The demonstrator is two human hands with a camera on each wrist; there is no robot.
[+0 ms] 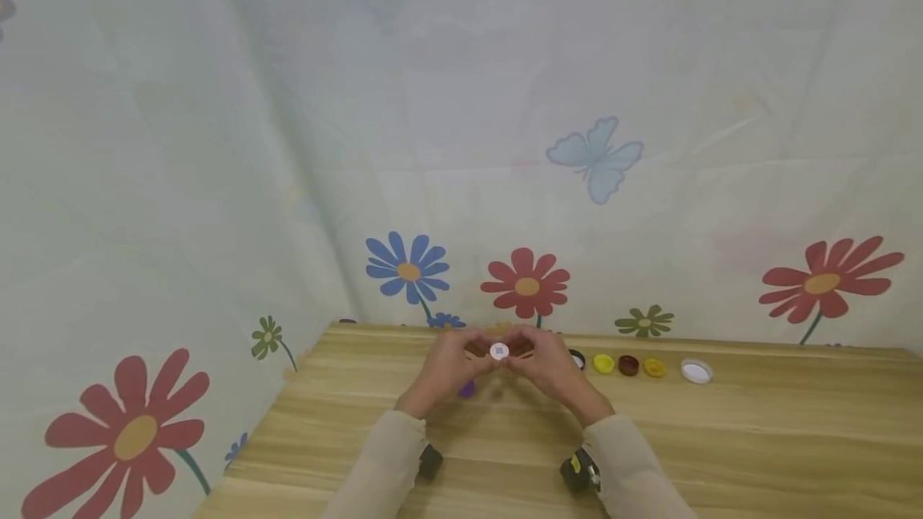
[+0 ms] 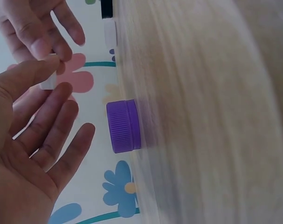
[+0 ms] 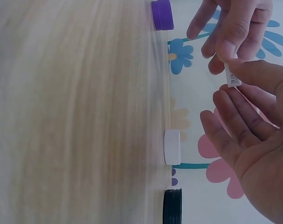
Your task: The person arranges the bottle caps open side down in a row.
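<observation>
Both hands meet above the table, holding a small white round cap (image 1: 499, 351) between them. My left hand (image 1: 449, 368) pinches its left side with thumb and fingertips; my right hand (image 1: 542, 362) pinches the right side. Seen from the left wrist, the white cap (image 2: 48, 82) is edge-on between the thumbs and fingers. In the right wrist view small print shows on the white piece (image 3: 232, 77). Below the hands, a purple ribbed cap (image 2: 123, 126) stands on the table, partly hidden behind my left hand in the head view.
On the wooden table (image 1: 793, 423), right of the hands, lie a black cap (image 1: 578, 359), a yellow cap (image 1: 603, 363), a dark red cap (image 1: 628, 365), an orange cap (image 1: 654, 368) and a white lid (image 1: 696, 372). A white cap (image 3: 172, 147) lies near the black one. A flowered curtain hangs behind.
</observation>
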